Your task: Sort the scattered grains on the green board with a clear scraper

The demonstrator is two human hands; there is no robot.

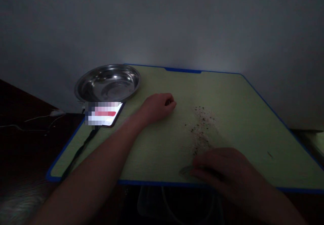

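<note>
My left hand (pixel 159 105) rests on the pale green table (pixel 240 110) near its middle, fingers curled into a loose fist; what they hold, if anything, is hidden. My right hand (pixel 222 167) lies low near the table's front edge, fingers bent down and pressed onto the surface, touching something flat and dim that I cannot make out. Between the two hands a patch of dark crumbs or specks (pixel 201 127) is scattered over the tabletop, just beyond my right hand's fingertips.
A shiny steel bowl (pixel 108 82) sits at the table's back left corner. In front of it lies a phone (pixel 105 114) with a lit screen and a dark cable (pixel 79 150) running toward the front left. The table has a blue rim and stands against a grey wall.
</note>
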